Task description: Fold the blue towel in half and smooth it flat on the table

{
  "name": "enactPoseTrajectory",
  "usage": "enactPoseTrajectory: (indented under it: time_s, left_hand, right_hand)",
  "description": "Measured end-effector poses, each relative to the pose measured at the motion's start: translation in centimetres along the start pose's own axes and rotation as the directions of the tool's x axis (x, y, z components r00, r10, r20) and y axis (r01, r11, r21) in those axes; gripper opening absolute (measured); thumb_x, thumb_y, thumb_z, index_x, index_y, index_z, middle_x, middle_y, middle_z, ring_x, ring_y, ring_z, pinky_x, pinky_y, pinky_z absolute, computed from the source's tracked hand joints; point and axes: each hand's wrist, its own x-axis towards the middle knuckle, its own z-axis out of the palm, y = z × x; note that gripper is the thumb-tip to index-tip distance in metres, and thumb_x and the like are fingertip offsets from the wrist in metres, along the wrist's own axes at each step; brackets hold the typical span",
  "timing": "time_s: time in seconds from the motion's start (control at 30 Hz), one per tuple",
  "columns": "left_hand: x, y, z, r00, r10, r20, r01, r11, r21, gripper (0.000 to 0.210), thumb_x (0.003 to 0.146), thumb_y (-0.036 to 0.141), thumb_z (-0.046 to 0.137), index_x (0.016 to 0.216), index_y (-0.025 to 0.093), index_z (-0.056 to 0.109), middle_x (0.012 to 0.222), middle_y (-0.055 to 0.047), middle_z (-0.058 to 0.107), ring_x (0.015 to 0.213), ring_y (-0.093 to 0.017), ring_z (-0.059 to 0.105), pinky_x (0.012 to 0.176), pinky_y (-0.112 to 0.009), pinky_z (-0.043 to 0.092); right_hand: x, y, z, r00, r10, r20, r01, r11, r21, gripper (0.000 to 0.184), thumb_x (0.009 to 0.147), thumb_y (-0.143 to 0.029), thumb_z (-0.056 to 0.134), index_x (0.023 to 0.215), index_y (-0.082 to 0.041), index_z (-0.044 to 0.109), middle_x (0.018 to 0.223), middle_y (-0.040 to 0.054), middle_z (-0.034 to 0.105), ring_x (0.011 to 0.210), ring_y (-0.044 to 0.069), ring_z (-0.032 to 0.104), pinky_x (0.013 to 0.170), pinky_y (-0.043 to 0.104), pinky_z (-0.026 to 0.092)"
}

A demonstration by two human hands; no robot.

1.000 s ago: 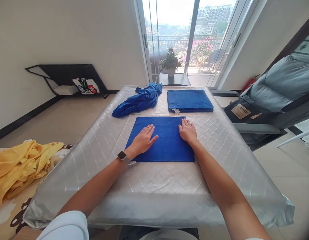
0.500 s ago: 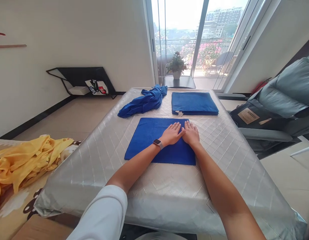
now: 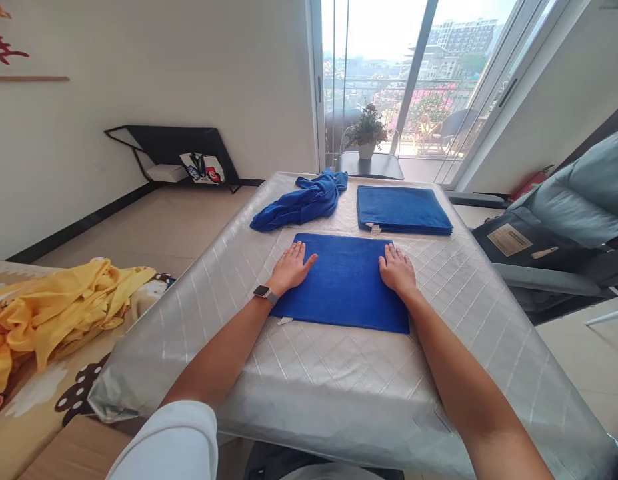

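A blue towel (image 3: 346,283) lies folded into a flat rectangle in front of me, a small white tag at its near left edge. My left hand (image 3: 290,267) rests flat on its left side, fingers stretched and thumb apart. On the right edge lies my right hand (image 3: 397,268), palm down with fingers extended. Behind the towel, a stack of folded blue towels (image 3: 403,210) sits at the far right. To the left of that stack is a crumpled blue cloth (image 3: 301,201) in a loose heap.
The table (image 3: 339,373) wears a silvery quilted cover. A potted plant (image 3: 367,137) stands on a chair beyond it, before a glass door. At right is a grey armchair (image 3: 543,277); at left, yellow fabric (image 3: 63,307) lies on a patterned bedspread.
My left hand has slid leftward from the towel's right part to its left side. My right hand stays at the right edge. The view has shifted slightly.
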Motion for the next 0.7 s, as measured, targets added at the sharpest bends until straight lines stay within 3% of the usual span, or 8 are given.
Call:
enactPoseTrajectory:
  time_s: [0.2, 0.4, 0.7]
  left_hand:
    - [0.0, 0.3, 0.0, 1.0, 0.009, -0.023, -0.01, 1.0, -0.026, 0.092, 0.103, 0.071, 0.006, 0.163, 0.006, 0.029, 0.171, -0.02, 0.025, 0.16, -0.03, 0.022, 0.13, -0.047, 0.021]
    - [-0.2, 0.5, -0.2, 1.0, 0.015, -0.018, -0.015, 1.0, -0.023, 0.094, 0.102, 0.071, 0.007, 0.163, 0.003, 0.029, 0.171, -0.022, 0.025, 0.16, -0.031, 0.022, 0.13, -0.047, 0.02]
    - [-0.3, 0.7, -0.3, 1.0, 0.013, -0.013, -0.012, 1.0, 0.029, 0.093, 0.103, 0.07, 0.008, 0.163, 0.002, 0.029, 0.171, -0.021, 0.025, 0.16, -0.03, 0.023, 0.13, -0.045, 0.02]
  right_hand:
    - [-0.4, -0.2, -0.5, 0.997, 0.009, -0.076, -0.018, 0.994, -0.109, 0.062, 0.108, -0.033, 0.024, 0.166, -0.014, 0.03, 0.173, 0.0102, 0.027, 0.16, 0.028, 0.023, 0.128, 0.051, 0.018]
    - [1.6, 0.7, -1.3, 1.0, -0.015, 0.006, 0.016, 0.994, -0.108, 0.064, 0.109, -0.036, 0.02, 0.166, -0.011, 0.028, 0.173, 0.0108, 0.025, 0.16, 0.026, 0.022, 0.129, 0.049, 0.02]
    - [3.0, 1.4, 0.4, 1.0, -0.014, -0.004, 0.014, 1.0, -0.012, 0.064, 0.109, -0.038, 0.019, 0.166, -0.01, 0.028, 0.173, 0.0095, 0.024, 0.16, 0.023, 0.022, 0.13, 0.045, 0.017]
